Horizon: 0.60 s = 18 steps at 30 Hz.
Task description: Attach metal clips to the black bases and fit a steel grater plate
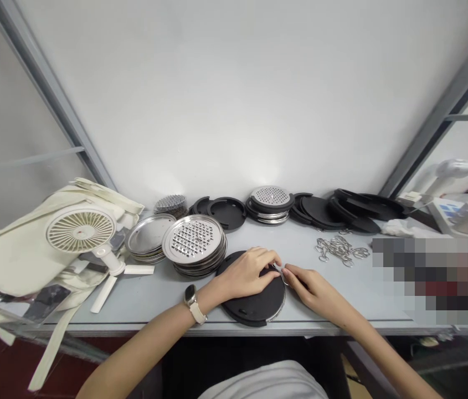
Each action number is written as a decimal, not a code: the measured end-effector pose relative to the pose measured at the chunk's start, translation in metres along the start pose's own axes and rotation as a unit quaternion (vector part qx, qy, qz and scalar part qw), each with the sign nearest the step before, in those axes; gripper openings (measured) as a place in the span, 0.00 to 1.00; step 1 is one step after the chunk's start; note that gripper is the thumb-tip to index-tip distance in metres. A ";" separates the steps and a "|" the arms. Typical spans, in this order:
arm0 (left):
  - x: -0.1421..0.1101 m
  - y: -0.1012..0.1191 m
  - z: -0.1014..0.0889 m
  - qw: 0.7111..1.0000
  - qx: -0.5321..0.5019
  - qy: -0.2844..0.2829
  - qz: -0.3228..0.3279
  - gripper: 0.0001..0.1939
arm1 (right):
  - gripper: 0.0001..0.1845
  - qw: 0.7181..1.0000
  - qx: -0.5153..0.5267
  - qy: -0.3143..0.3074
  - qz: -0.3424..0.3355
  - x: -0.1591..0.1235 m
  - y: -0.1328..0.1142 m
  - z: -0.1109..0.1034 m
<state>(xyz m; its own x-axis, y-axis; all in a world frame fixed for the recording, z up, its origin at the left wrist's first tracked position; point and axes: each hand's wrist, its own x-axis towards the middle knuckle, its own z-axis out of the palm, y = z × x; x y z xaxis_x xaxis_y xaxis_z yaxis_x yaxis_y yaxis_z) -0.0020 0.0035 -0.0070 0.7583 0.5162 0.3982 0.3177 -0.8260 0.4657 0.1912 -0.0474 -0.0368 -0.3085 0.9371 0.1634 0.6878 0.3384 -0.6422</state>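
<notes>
A flat black disc point(254, 302) with a thin bright metal rim at its lower right lies at the table's front edge. My left hand point(248, 271) rests over its upper part, thumb and forefinger closed round a small shiny metal clip point(277, 267) at the disc's right edge. From the other side, my right hand point(306, 285) pinches the same clip, with a curved bit of wire showing below its fingertips. The clip's exact shape is mostly hidden by my fingers. Left of the disc stands a stack of round metal grater plates point(194, 241).
Plain metal discs point(150, 235) and a white fan point(82, 230) stand left. Along the back are black ring holders point(227, 213), a perforated plate point(272, 195) on a stack, and more black holders point(320, 210). Loose wire clips point(342, 249) lie right, near a blurred-out area.
</notes>
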 end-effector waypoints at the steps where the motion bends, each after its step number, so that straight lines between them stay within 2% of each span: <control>1: 0.000 0.000 0.000 1.000 -0.002 0.001 -0.001 0.05 | 0.19 1.000 0.001 0.000 0.002 0.000 0.000 0.000; 18: 0.000 -0.001 0.000 1.000 -0.009 0.007 0.005 0.05 | 0.19 1.000 0.023 -0.002 0.001 0.000 0.004 0.001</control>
<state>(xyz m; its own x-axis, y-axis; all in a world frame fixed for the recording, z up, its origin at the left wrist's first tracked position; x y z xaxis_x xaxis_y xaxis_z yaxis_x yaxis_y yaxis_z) -0.0027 0.0039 -0.0074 0.7539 0.5108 0.4132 0.2998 -0.8271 0.4755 0.1931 -0.0460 -0.0398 -0.3094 0.9376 0.1584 0.6576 0.3313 -0.6766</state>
